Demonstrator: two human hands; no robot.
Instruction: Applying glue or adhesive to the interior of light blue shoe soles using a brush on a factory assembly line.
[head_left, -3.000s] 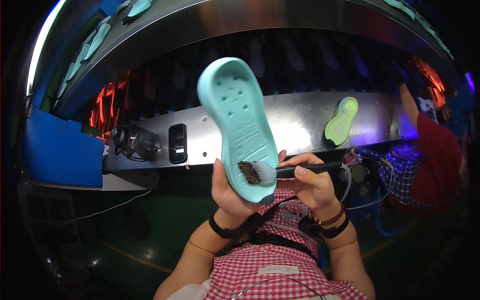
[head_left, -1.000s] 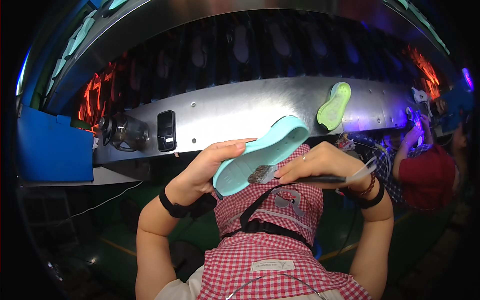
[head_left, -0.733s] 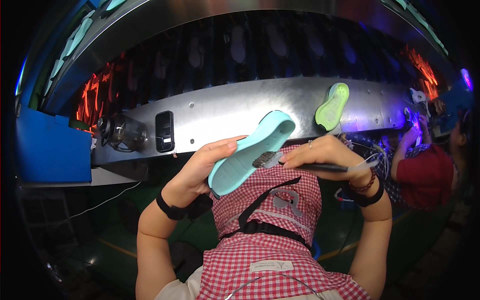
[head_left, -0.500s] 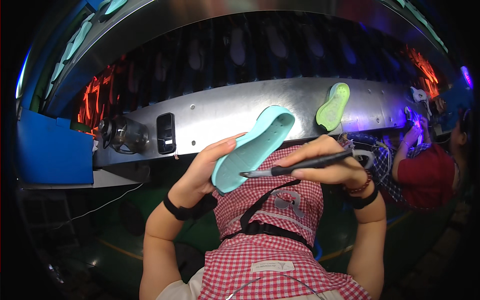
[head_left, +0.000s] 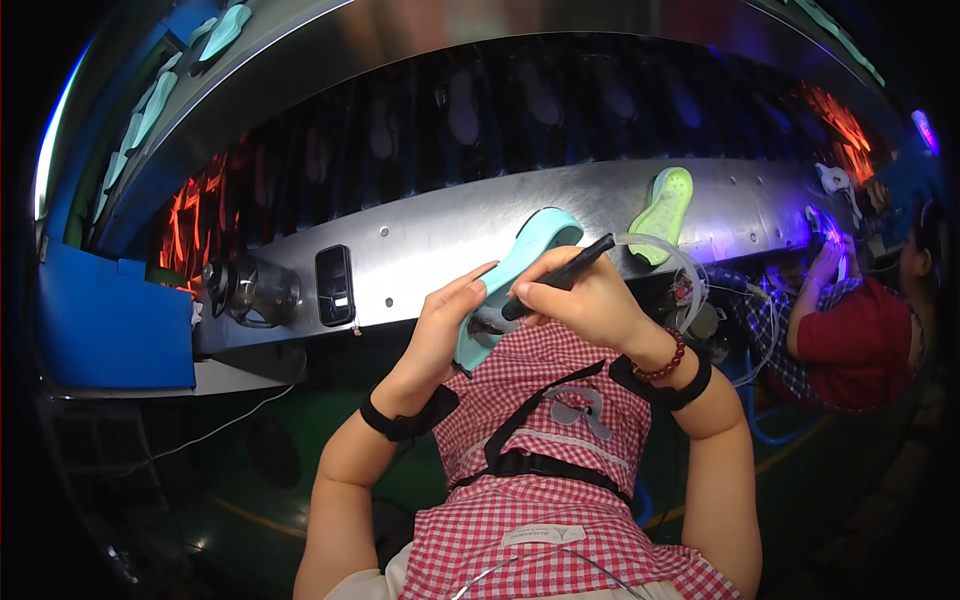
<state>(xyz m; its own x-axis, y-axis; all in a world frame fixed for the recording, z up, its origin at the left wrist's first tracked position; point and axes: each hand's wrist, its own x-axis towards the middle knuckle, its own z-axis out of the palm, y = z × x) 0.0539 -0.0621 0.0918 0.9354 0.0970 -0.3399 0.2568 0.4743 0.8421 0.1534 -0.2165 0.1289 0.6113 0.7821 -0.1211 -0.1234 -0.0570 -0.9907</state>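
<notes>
- Along the sole (head_left: pixel 516 262), the left hand (head_left: pixel 437 325) is pinching with its fingers.
- Over it, the right hand's (head_left: pixel 590 303) fingers are pinching the brush (head_left: pixel 582 265), now steeper; brushing is seemingly continuing.
- Beyond it, the surface (head_left: pixel 430 240) is lying.

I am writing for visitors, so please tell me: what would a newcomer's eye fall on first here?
Probably the turquoise sole in the wearer's left hand, near the centre, with the black-handled brush in the right hand. Then the orange-red glow at the far left and right, and the yellow-green sole on the metal bench.
</notes>
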